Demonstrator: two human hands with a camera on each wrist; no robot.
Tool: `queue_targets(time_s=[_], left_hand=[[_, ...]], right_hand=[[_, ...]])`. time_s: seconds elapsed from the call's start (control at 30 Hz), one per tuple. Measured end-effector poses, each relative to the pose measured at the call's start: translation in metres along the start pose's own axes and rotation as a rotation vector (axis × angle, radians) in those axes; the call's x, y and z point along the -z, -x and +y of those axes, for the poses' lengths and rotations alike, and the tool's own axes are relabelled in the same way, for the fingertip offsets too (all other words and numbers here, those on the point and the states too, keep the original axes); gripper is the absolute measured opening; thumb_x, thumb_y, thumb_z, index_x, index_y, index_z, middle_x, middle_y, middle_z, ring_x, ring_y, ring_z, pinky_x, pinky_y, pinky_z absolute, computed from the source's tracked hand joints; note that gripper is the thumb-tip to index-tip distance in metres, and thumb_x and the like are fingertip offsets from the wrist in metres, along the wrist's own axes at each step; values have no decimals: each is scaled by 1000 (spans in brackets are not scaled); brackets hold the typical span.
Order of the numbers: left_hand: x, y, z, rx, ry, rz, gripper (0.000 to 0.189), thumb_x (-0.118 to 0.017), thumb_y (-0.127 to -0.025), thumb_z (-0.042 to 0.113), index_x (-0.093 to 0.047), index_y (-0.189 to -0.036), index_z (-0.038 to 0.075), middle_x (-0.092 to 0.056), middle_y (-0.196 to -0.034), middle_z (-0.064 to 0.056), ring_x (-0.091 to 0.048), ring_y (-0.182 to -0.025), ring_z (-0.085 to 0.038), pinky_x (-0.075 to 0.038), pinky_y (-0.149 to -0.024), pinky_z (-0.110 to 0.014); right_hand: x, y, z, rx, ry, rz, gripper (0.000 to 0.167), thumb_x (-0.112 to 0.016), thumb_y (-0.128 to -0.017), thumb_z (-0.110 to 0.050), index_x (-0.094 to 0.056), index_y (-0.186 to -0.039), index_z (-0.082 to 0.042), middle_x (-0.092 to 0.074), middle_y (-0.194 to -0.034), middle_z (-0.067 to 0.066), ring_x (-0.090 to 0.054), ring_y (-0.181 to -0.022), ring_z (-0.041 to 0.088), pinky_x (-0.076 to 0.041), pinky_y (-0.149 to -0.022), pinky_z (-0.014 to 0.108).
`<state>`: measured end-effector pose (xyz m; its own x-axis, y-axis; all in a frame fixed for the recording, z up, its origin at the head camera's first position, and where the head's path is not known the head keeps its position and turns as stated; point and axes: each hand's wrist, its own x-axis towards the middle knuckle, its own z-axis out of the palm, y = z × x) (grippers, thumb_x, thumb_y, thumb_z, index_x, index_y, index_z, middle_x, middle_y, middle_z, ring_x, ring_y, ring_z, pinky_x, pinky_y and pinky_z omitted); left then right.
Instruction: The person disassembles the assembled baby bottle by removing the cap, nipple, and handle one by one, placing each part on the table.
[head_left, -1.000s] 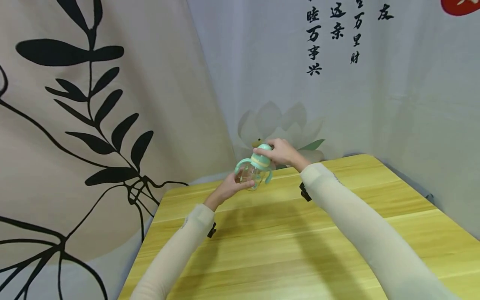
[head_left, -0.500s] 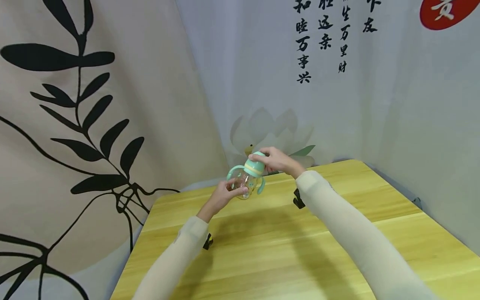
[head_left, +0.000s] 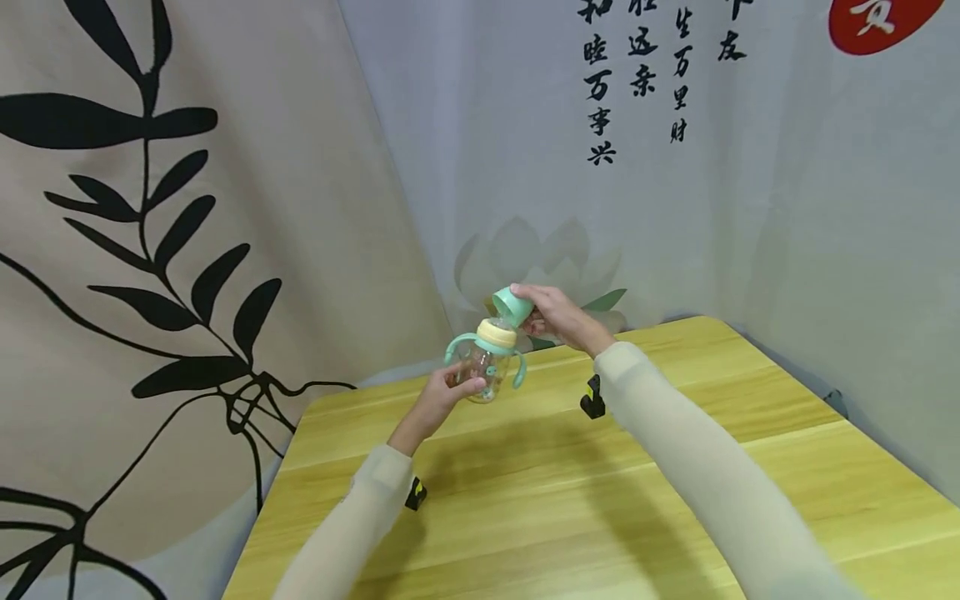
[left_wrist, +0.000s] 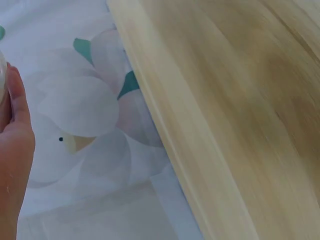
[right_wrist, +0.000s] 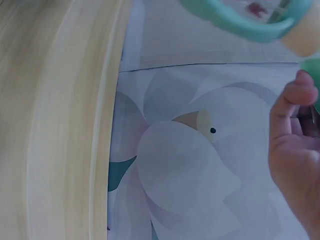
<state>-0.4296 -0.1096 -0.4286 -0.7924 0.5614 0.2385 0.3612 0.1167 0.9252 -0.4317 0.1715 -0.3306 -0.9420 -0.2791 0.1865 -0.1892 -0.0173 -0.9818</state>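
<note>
A clear baby bottle [head_left: 489,365] with a pale yellow collar and mint-green side handles is held up over the far edge of the table, tilted slightly. My left hand [head_left: 441,398] grips its clear body from the left side. Just above the collar, my right hand [head_left: 558,317] pinches a mint-green cap [head_left: 512,307], its open end tipped toward the lower left. Beneath the cap the bottle's translucent top shows. In the right wrist view a green handle [right_wrist: 250,29] crosses the top, and the cap [right_wrist: 313,70] is cut off by the frame edge.
A wood-grain table [head_left: 525,500] spreads below both arms. Behind it hangs a pale curtain [head_left: 487,125] with printed characters and a flower; another with black leaves [head_left: 187,292] hangs at left. Small black devices [head_left: 592,398] show beneath the sleeves.
The green cap has come off the bottle and risen above the collar in my right hand. My left hand still holds the bottle. The head view has shifted slightly.
</note>
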Motion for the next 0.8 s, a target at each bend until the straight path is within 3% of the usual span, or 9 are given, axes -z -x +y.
queue_targets(time_s=[0.17,0.3,0.4,0.47,0.67,0.8], left_hand=[[5,4,-5,27,-4,20,52,-70,-103,31,-60,-149,8,-71,-134,-11,-67,-123,-22,-51,-112,-42],[9,8,-7,39,-21,27,47,-70,-103,32,-63,-145,10,-71,-134,-10,-66,-124,-23,-51,-112,-43],[12,9,-6,35,-28,27,46,-71,-103,30,-64,-143,9,-70,-135,-11,-66,-124,-25,-52,-111,-44],[14,8,-3,34,-38,33,46,-71,-102,29,-63,-143,9,-70,-135,-11,-66,-124,-25,-53,-109,-43],[15,1,9,5,-71,48,54,-76,-99,35,-61,-146,13,-68,-138,-10,-65,-124,-25,-55,-105,-43],[12,-6,12,-33,-67,14,53,-77,-99,33,-59,-146,16,-66,-142,-12,-64,-128,-27,-56,-105,-44]], right_hand=[[9,-2,3,-15,16,74,51,-49,-110,-42,-55,-141,-1,-58,-100,8,-54,-80,18,-50,-70,28],[25,1,22,-56,95,165,63,-52,-110,-43,-39,-153,1,-55,-121,17,-60,-93,25,-54,-77,28],[40,9,41,-104,275,227,71,-57,-108,-42,-31,-154,5,-49,-141,28,-62,-110,35,-57,-87,34],[51,16,54,-133,451,268,68,-61,-107,-38,-34,-150,8,-49,-144,33,-61,-117,42,-57,-92,42],[94,51,97,-201,998,330,56,-68,-100,-19,-48,-139,15,-53,-132,39,-60,-114,55,-52,-96,65],[125,80,122,-262,1144,323,54,-65,-94,-12,-51,-135,20,-56,-128,43,-60,-112,60,-50,-95,72]])
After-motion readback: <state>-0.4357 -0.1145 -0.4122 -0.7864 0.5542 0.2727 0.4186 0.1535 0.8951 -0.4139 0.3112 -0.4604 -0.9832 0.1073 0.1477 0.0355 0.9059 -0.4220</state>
